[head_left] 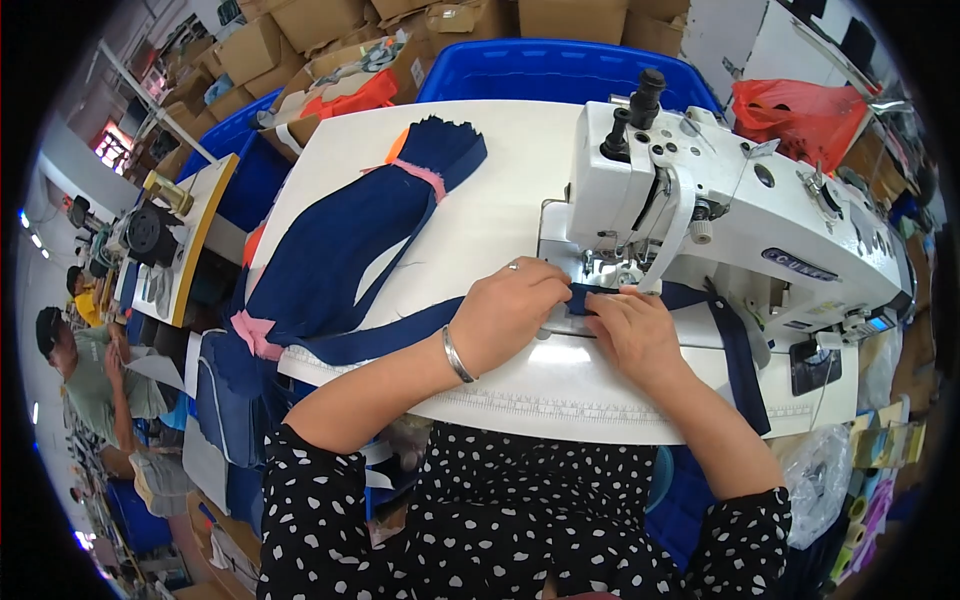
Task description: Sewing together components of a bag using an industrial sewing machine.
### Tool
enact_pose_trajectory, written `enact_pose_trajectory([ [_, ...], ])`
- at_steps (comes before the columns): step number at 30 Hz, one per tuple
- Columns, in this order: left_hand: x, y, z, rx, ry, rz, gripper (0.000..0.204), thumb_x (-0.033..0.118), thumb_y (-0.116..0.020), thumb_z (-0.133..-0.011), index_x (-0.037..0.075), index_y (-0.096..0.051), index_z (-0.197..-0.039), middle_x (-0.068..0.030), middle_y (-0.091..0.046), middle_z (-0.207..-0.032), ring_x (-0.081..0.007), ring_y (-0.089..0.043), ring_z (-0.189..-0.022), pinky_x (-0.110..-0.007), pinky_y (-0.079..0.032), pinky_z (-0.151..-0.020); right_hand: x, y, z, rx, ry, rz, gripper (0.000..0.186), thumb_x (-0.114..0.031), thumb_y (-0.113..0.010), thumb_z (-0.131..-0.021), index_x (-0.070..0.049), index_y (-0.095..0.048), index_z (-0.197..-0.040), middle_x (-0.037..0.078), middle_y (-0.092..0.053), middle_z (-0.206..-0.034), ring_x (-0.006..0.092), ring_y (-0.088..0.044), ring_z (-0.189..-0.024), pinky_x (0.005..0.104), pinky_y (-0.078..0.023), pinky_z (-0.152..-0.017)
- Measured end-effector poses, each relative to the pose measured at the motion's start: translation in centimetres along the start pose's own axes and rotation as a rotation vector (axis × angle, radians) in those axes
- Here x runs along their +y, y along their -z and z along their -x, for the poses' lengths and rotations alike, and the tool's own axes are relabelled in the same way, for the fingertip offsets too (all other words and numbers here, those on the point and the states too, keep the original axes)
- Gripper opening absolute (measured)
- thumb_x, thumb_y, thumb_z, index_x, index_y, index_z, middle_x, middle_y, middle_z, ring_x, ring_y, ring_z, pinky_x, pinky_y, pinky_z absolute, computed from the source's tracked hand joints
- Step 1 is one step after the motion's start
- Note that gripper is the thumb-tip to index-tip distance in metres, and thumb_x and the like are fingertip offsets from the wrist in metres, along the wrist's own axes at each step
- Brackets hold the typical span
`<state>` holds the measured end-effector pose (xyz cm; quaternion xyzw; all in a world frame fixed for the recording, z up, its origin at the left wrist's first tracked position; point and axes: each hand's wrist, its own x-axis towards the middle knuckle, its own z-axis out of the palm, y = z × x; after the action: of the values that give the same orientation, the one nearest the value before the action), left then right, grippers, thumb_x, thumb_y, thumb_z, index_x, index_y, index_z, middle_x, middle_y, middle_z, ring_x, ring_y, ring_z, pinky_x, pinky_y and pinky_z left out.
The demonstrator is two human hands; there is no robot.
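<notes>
Forearms angled inward, left hand near right hand, fingers bent

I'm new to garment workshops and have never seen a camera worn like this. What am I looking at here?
There is no robot: a person works with bare hands. This single picture comes from a fisheye camera on their head, looking down, so straight edges bend near the rim. The white machine at right is an industrial sewing machine, standing on a white worktable with a ruler scale along its near edge. At left lies a navy fabric bundle, gathered by pink ties. The left hand and right hand both have fingers on a navy strip in front of the needle area; their exact grip is hidden. Behind the table sits a blue bin.
</notes>
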<state>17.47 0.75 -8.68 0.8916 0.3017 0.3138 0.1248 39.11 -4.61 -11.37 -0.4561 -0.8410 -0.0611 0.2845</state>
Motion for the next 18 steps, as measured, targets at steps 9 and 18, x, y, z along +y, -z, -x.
enact_pose_trajectory([
  [9, -2.1, -1.2, -0.1, 0.128, -0.246, 0.116, 0.028, -0.007, -0.075, -0.064, 0.006, -0.069, -0.088, -0.007, -0.066, -0.098, -0.0259, -0.066, -0.101, -0.034, -0.054, -0.081, 0.8, -0.9, 0.4, 0.113, 0.041, -0.078, 0.03, -0.021, -0.076, -0.081, -0.007, -0.061, -0.103, 0.006, -0.071, -0.087, 0.0204, -0.07, -0.078, 0.0344, -0.048, -0.066],
  [18, -1.3, -1.6, 0.2, 0.108, -0.26, 0.101, 0.029, -0.006, -0.075, -0.063, 0.006, -0.069, -0.088, -0.006, -0.066, -0.098, -0.025, -0.066, -0.096, -0.032, -0.054, -0.077, 0.6, -0.1, -0.2, 0.121, 0.078, -0.072, 0.027, -0.022, -0.075, -0.082, -0.007, -0.065, -0.102, 0.004, -0.072, -0.087, 0.0165, -0.07, -0.083, 0.0317, -0.048, -0.07],
])
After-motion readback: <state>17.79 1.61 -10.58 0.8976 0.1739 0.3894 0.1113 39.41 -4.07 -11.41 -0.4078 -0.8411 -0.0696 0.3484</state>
